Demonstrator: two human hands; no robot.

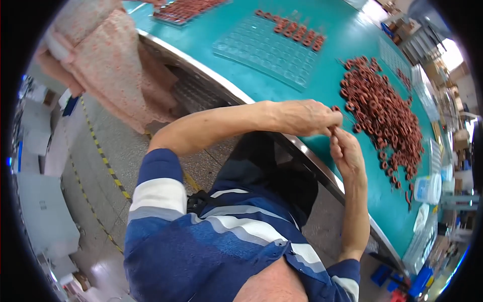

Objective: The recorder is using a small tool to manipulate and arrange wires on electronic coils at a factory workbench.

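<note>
Working at the edge of a teal desk (347, 35), a person in a blue-and-white striped shirt brings both hands together over a small reddish-brown ring (335, 108). To the far left, a co-worker's pink patterned sleeve (95, 45) hangs by the desk's metal rim. The left hand (307, 117) has its fingers (336, 121) pinched nearly closed around the ring; the right hand (346, 151) meets it from below, fingers curled tight, though what they grip is too small to tell. A clear compartment tray (266, 50) lies beyond. Right of the hands spreads a loose heap of rings (382, 116). Keeping the pinch steady and close to the heap looks like the surest way.
</note>
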